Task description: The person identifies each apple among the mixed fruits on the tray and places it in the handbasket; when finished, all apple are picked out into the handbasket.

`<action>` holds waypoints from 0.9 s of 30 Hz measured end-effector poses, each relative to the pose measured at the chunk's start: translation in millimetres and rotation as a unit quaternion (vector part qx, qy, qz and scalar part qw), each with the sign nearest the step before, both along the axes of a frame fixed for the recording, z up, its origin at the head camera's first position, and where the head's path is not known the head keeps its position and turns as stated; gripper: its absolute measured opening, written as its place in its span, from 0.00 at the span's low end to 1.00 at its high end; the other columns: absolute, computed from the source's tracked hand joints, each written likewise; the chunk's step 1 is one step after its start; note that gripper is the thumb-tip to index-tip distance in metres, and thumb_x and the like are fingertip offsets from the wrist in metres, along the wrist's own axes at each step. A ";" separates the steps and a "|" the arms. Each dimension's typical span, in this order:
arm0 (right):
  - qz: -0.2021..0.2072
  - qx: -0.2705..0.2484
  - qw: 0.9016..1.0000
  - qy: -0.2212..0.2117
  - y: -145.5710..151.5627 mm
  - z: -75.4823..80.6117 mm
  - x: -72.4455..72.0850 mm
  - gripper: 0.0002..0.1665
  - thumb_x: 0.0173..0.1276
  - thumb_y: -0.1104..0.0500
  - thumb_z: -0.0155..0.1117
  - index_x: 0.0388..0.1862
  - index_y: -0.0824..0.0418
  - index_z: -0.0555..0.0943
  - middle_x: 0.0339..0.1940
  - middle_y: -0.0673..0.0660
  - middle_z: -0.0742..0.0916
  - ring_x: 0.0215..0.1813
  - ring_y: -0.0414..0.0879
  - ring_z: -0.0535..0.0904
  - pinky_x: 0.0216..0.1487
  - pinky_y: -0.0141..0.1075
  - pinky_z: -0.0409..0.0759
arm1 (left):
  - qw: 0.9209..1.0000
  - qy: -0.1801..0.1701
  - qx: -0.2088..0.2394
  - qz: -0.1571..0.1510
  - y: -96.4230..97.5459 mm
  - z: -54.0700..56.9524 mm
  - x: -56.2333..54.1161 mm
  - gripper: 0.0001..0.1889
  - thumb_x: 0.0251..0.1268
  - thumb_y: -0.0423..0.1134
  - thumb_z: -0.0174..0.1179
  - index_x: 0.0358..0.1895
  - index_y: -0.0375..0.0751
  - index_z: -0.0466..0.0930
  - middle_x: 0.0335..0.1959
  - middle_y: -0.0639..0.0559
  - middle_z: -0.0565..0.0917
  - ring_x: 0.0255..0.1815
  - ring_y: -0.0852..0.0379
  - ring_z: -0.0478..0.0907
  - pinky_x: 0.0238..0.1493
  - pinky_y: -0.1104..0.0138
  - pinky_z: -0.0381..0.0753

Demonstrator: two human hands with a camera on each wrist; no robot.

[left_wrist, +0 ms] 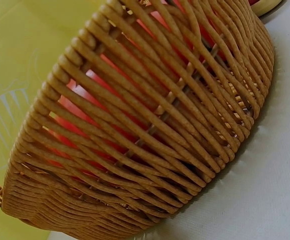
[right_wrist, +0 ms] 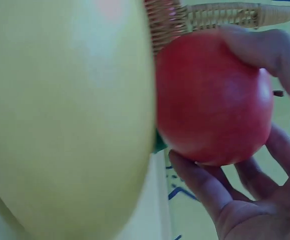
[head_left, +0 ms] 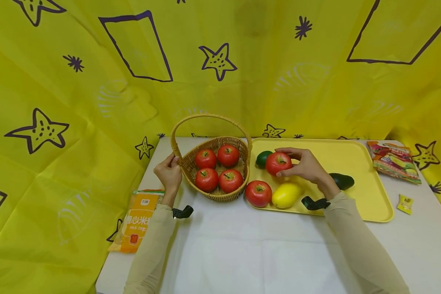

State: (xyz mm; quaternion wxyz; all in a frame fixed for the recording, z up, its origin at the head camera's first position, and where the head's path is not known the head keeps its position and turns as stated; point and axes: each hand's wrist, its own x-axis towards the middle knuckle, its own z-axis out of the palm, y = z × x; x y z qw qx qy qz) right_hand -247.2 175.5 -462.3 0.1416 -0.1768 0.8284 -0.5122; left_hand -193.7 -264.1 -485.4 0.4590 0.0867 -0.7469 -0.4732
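The right hand [head_left: 306, 166] curled round a red tomato [head_left: 278, 163], held stem-up over the yellow tray [head_left: 367, 196] (round, no long axis), just right of the wicker basket [head_left: 188, 165], whose left rim the left hand [head_left: 169, 173] gripped.

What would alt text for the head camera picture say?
A person's right hand grips a red tomato over a yellow plastic tray, while the left hand holds the rim of a woven wicker basket containing four tomatoes.
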 end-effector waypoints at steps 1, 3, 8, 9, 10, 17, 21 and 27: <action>-0.002 -0.010 1.000 -0.001 -0.4 2.2 0.6 0.44 0.58 0.53 0.86 0.73 0.57 0.80 0.71 0.63 0.82 0.71 0.62 0.75 0.55 0.30 0.80 | 1.000 0.001 -0.001 0.001 0.0 0.1 -0.2 0.07 0.65 0.20 0.66 0.41 0.27 0.93 0.33 0.32 0.91 0.33 0.33 0.90 0.36 0.86 0.75; -0.004 -0.035 0.999 -0.005 -2.3 6.8 2.1 0.43 0.59 0.55 0.86 0.74 0.56 0.80 0.71 0.61 0.83 0.71 0.59 0.75 0.55 0.28 0.81 | 1.000 0.003 -0.002 0.004 0.3 0.5 -0.3 0.07 0.65 0.20 0.67 0.40 0.28 0.93 0.32 0.33 0.91 0.31 0.34 0.89 0.35 0.86 0.74; 0.023 -0.121 0.992 -0.001 -9.1 19.1 7.0 0.43 0.62 0.64 0.82 0.76 0.60 0.77 0.68 0.49 0.85 0.65 0.49 0.79 0.56 0.30 0.85 | 1.000 0.011 -0.002 0.003 0.7 0.6 -0.9 0.07 0.65 0.20 0.67 0.39 0.28 0.94 0.32 0.32 0.91 0.28 0.33 0.88 0.33 0.86 0.71; 0.031 -0.139 0.990 0.002 -10.7 22.0 8.1 0.43 0.62 0.67 0.81 0.76 0.61 0.77 0.67 0.47 0.85 0.64 0.47 0.80 0.56 0.31 0.86 | 1.000 0.010 -0.002 0.003 0.6 0.6 -1.0 0.07 0.65 0.20 0.66 0.39 0.28 0.93 0.32 0.32 0.91 0.28 0.32 0.88 0.33 0.86 0.71; 0.038 -0.156 0.987 0.005 -12.6 25.1 9.2 0.43 0.61 0.69 0.80 0.76 0.63 0.77 0.66 0.46 0.86 0.62 0.46 0.82 0.55 0.32 0.87 | 1.000 0.008 -0.001 0.004 0.5 0.6 -1.0 0.07 0.65 0.20 0.66 0.39 0.27 0.93 0.33 0.31 0.91 0.28 0.32 0.88 0.34 0.86 0.71; 0.070 -0.211 0.975 0.024 -27.6 47.9 19.8 0.45 0.57 0.76 0.79 0.75 0.67 0.77 0.67 0.47 0.86 0.59 0.45 0.87 0.53 0.37 0.89 | 1.000 -0.002 0.003 -0.003 0.0 0.5 0.6 0.08 0.66 0.19 0.65 0.42 0.24 0.92 0.35 0.28 0.90 0.34 0.30 0.90 0.37 0.87 0.75; 0.086 -0.233 0.968 0.032 -38.2 57.8 26.9 0.45 0.54 0.78 0.79 0.73 0.69 0.77 0.66 0.47 0.86 0.61 0.46 0.86 0.52 0.40 0.89 | 1.000 -0.003 0.005 -0.005 -1.0 -0.4 0.2 0.08 0.66 0.20 0.65 0.44 0.23 0.91 0.36 0.27 0.90 0.36 0.30 0.90 0.38 0.87 0.76; 0.108 -0.244 0.963 0.036 -59.6 68.9 36.4 0.46 0.53 0.77 0.81 0.73 0.69 0.78 0.67 0.49 0.86 0.62 0.46 0.85 0.54 0.41 0.89 | 1.000 -0.002 0.003 -0.006 -0.7 -0.6 0.3 0.07 0.66 0.20 0.66 0.44 0.23 0.90 0.36 0.27 0.90 0.37 0.30 0.90 0.38 0.87 0.77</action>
